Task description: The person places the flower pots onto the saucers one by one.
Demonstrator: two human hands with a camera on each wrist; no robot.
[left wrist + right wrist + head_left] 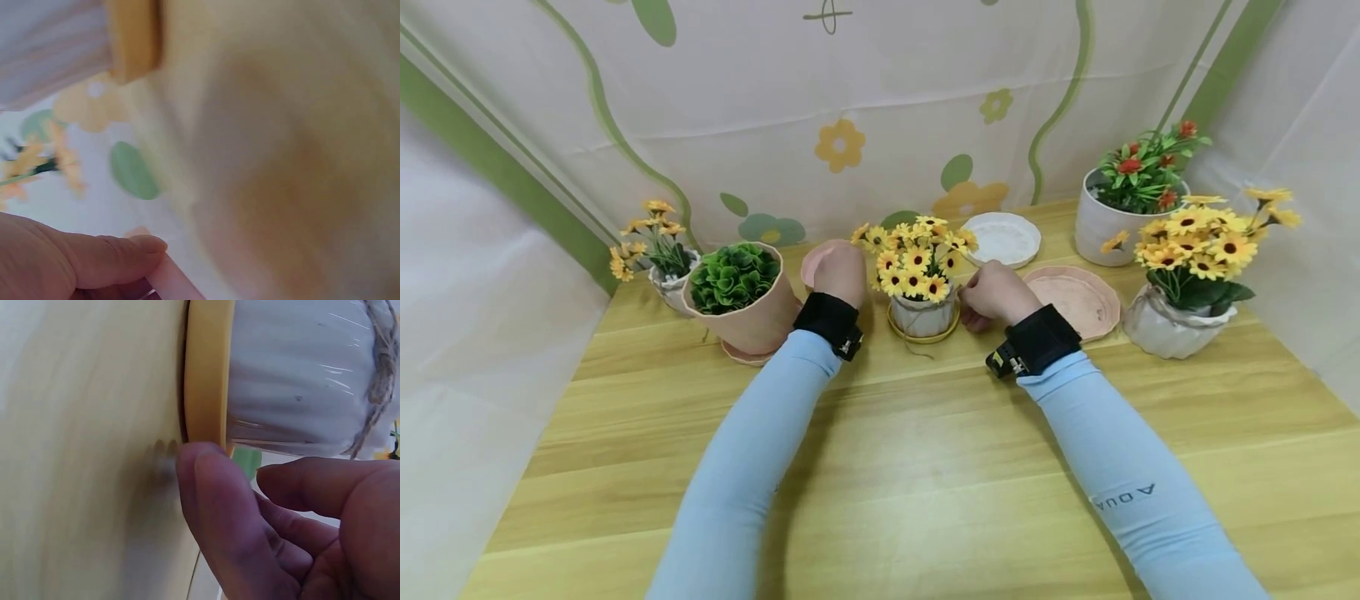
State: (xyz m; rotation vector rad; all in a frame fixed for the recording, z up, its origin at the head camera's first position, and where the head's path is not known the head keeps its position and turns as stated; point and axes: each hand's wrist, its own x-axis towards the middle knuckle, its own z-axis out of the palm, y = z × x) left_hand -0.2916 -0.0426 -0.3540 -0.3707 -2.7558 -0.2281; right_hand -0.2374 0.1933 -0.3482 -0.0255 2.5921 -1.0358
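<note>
Between my hands a white pot of yellow daisy-like flowers sits on a yellow saucer, with twine tied round it. My left hand is left of it, largely hidden by the wrist in the head view. In the left wrist view its thumb and fingers pinch the edge of a pale pink saucer. My right hand is just right of the potted daisies. Its fingertip is right at the rim of the yellow saucer, with the thumb held apart from the fingers.
On the left stand a pink pot of green leaves and a small white pot of orange flowers. A white saucer and a pink saucer lie right of centre. White pots with red and yellow flowers stand far right.
</note>
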